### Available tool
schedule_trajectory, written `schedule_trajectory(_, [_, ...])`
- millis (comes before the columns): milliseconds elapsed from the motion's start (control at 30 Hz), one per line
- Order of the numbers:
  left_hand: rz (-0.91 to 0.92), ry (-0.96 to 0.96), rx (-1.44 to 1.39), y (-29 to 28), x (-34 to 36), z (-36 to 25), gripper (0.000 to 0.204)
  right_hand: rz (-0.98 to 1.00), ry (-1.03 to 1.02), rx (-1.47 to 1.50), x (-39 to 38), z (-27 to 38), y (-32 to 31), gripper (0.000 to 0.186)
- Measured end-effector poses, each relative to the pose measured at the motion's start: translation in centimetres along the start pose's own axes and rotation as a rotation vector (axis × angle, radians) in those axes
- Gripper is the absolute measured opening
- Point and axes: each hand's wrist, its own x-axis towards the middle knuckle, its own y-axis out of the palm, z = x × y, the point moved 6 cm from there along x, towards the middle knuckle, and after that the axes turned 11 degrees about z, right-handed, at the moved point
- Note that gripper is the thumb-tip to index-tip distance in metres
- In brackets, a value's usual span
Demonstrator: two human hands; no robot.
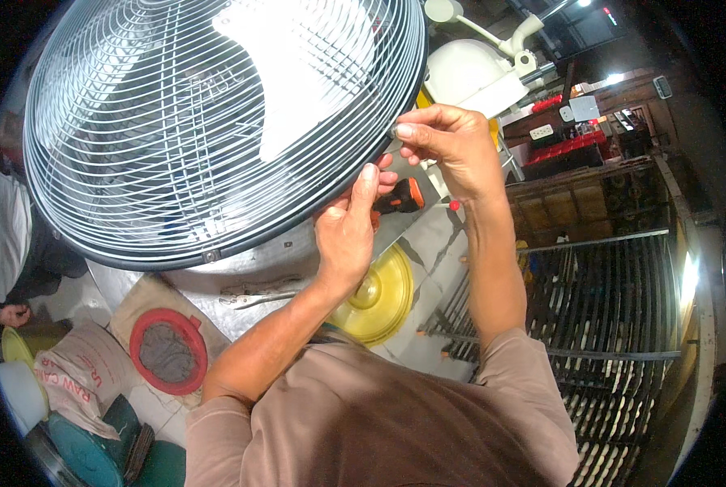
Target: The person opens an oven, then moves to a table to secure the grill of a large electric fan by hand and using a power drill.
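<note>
Large round wire fan guard (pixel 217 122) fills the upper left of the view, pale wires with a dark rim band, tilted toward the camera. Both hands work at its lower right rim. Right hand (pixel 452 146) is up at the rim, thumb and forefinger pinched together on something small at the band; too small to tell what it is. Left hand (pixel 348 231) sits just below, thumb stretched up and touching the rim, the other fingers curled behind it; what they hold, if anything, is hidden. Just behind the left hand lies a tool with an orange and black handle (pixel 402 197), resting on a grey metal worktop (pixel 428 243). A yellow disc (pixel 379 294) lies on the same surface under the left wrist. Pliers (pixel 257 299) lie on the worktop near the left forearm. Lower left on the floor: a red-rimmed round tray (pixel 168 349) and a printed sack (pixel 83 377). Another person's hand (pixel 10 314) shows at the far left edge. A dark slatted rack (pixel 614 325) stands to the right.
</note>
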Motion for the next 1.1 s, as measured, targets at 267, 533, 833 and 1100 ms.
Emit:
schedule_trajectory(267, [-0.098,0.003,-0.487,2.4,1.3,0.9,0.026,0.149,0.1,-0.135,1.3,1.3,-0.6,0.015])
schedule_trajectory(533, [-0.044,0.1,-0.654,4.1,2.6,0.8,0.026,0.313,0.092,-0.31,2.2,2.3,-0.6,0.016])
schedule_trajectory(833, [-0.041,0.138,-0.609,4.3,3.3,1.1,0.026,0.361,0.031,-0.363,2.4,2.4,-0.7,0.017])
schedule_trajectory(1100, [-0.053,0.167,-0.538,4.1,3.5,1.3,0.022,0.348,0.033,-0.249,2.3,1.1,-1.1,0.017])
